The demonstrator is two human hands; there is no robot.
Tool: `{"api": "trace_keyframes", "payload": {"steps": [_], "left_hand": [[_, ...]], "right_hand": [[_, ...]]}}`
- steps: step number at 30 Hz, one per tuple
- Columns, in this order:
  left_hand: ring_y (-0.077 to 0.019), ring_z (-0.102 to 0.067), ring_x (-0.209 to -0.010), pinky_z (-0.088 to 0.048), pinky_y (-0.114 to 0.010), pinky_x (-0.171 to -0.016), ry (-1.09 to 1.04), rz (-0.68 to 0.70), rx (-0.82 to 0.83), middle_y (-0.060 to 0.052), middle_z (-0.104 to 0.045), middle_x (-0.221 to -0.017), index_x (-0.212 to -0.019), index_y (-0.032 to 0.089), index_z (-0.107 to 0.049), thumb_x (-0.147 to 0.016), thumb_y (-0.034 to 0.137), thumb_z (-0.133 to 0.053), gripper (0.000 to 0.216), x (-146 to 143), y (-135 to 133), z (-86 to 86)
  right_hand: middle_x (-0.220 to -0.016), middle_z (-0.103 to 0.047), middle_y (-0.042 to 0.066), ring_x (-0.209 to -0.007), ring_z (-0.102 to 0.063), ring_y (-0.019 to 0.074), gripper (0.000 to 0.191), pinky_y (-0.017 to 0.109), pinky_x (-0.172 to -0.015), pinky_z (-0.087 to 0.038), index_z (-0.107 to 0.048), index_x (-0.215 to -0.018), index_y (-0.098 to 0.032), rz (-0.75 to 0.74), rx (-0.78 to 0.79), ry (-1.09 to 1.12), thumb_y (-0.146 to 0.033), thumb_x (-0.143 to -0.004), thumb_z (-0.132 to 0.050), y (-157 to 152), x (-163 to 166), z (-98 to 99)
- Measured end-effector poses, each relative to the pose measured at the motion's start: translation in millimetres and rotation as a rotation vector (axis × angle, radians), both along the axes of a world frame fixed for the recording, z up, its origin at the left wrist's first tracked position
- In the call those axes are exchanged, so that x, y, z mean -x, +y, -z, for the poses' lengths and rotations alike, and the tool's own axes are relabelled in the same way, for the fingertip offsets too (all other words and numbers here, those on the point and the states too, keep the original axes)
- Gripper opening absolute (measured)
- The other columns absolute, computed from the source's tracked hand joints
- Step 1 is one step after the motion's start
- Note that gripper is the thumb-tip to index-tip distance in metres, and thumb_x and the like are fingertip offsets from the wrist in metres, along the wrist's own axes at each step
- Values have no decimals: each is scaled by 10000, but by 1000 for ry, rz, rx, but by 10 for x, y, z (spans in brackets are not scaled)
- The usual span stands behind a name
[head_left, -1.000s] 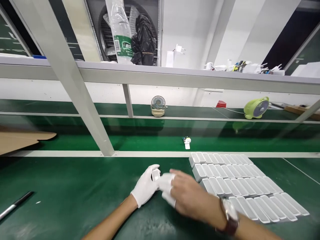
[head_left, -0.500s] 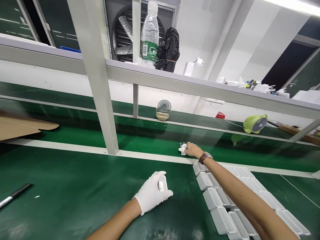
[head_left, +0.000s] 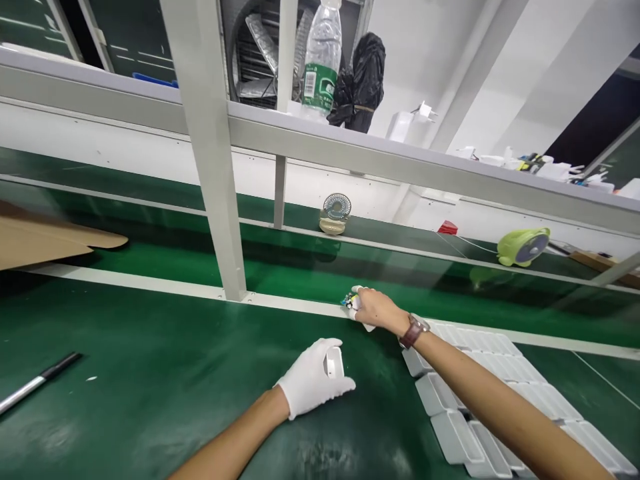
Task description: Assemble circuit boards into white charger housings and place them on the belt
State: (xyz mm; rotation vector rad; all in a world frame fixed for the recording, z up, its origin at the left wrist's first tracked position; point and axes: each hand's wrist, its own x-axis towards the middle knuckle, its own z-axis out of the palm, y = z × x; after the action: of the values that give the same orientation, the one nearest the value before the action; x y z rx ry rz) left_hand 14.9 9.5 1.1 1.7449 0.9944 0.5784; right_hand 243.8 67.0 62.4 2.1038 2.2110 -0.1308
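Note:
My left hand (head_left: 316, 379), in a white glove, is closed around a small white plastic case (head_left: 334, 363) whose open side faces up. It is held above the green work surface (head_left: 180, 373). Over the pale strip at the belt's near edge, my right hand (head_left: 377, 310) grips a small circuit board (head_left: 350, 301) with coloured parts and a white piece. The right fingertips look covered in white, and its fingers hide much of the board. Rows of white plastic cases (head_left: 453, 433) stand on the surface beneath my right forearm.
A metal post (head_left: 213, 167) rises at the strip and carries a shelf with a bottle (head_left: 323, 67). Behind the green belt (head_left: 295, 270) stand a small fan (head_left: 335, 213) and a green fan (head_left: 524, 247). Cardboard (head_left: 55, 233) and a black-and-silver rod (head_left: 43, 380) lie left.
My right hand has drawn back from over the green belt toward me with the circuit board. My left hand keeps its hold on the white case. The view has shifted slightly.

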Motion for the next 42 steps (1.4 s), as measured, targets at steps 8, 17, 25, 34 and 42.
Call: {"api": "trace_keyframes", "payload": {"steps": [8, 17, 25, 34, 42], "left_hand": [[-239, -698, -1003, -548, -392, -941, -98, -131, -33, -70, -727, -1058, -1176, 182, -605, -735, 433, -751, 528, 62, 110, -47], [-234, -681, -1021, -550, -403, -952, 34, -83, -86, -48, -706, -1133, -1312, 208, -534, -685, 344, -801, 695, 27, 63, -77], [-199, -659, -925, -567, -376, -872, 134, -22, -99, -53, -651, -1179, -1407, 194, -451, -634, 306, -839, 872, 45, 81, -91], [-269, -588, -1199, -463, -438, -1074, 147, -64, -404, -73, -605, -1287, -1309, 236, -537, -681, 261, -823, 691, -1, -170, -49], [-252, -588, -1207, -494, -426, -1044, 150, 9, -561, -72, -597, -1306, -1446, 287, -379, -761, 220, -753, 783, 8, -189, 103]], "right_hand": [[-995, -664, 126, -958, -625, 277, 194, 386, -866, -487, -625, -1013, -138, -226, -93, 162, -189, -834, -569, -1292, 355, 288], [-1075, -657, 167, -1050, -594, 320, 426, 491, -908, -517, -520, -1296, -70, -226, -322, 317, -162, -883, -570, -1569, 311, 659], [-1133, -593, 160, -1031, -581, 287, 457, 472, -906, -531, -512, -1284, -98, -156, -528, 456, -77, -827, -524, -1569, 248, 413], [-1316, -552, 156, -1216, -561, 282, 575, 473, -976, -550, -374, -1449, -188, -208, -711, 614, -135, -903, -544, -1768, 192, 411], [-1259, -609, 164, -1195, -592, 297, 689, 475, -914, -580, -239, -1524, -191, -365, -717, 554, -95, -907, -529, -1783, 248, 480]]}}
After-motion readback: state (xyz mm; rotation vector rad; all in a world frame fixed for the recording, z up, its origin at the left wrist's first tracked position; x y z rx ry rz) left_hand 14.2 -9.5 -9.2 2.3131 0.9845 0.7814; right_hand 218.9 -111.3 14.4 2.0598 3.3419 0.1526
